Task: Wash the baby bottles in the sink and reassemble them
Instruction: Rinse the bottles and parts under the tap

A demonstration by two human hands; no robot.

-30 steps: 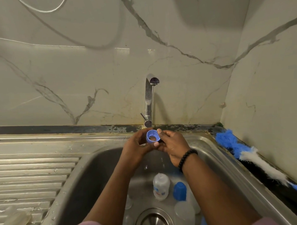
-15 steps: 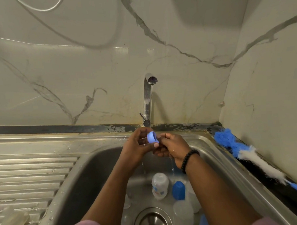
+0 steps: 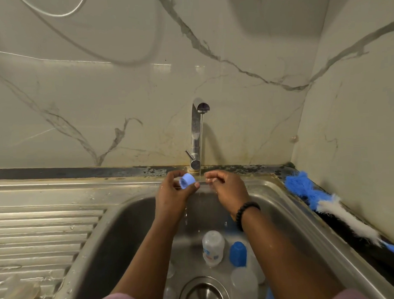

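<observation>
- The stainless steel sink point(image 3: 291, 204) takes up the lower view, a thin stream running from the chrome tap point(image 3: 196, 135) at its back rim.
- Both forearms reach up over the basin; the left hand point(image 3: 173, 193) is raised by the stream, its grip pinching a small light-blue plastic bottle ring point(image 3: 186, 181) between thumb and fingertips, the ring tilted on its side.
- The right hand point(image 3: 227, 188) sits just beside the stream, fingers loosely curled, its grip grasping nothing.
- On the sink floor lie a clear baby bottle point(image 3: 213, 248) and a blue cap point(image 3: 238, 254), touching, near the drain point(image 3: 203, 293).
</observation>
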